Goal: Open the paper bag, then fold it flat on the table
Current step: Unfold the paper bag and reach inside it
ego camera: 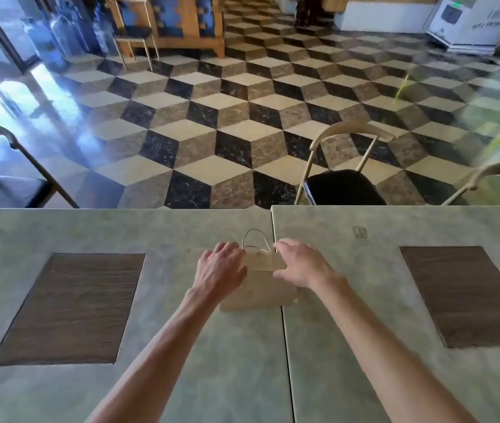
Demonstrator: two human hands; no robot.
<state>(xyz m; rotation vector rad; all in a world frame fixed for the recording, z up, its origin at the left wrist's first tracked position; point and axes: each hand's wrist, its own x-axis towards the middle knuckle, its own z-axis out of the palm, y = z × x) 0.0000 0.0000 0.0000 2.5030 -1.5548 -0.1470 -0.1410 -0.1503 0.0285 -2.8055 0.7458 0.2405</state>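
Here, head view: we look down at both hands.
Paper bag [259, 290]: flat on the desk [157, 355], across the seam between two tops — handle [255, 239] arching at its far end.
Left hand [221, 270]: fingers spread over the bag's left edge; we cannot tell any grip.
Right hand [299, 265]: fingers loosely curled at its right edge, thumb touching the paper.
Chair [342, 172]: beyond the desk.

bag [259, 293] top corners: hidden under both hands
left fingertips [227, 250]: grip unclear
arms: cut off at btm edge
far room: blurred
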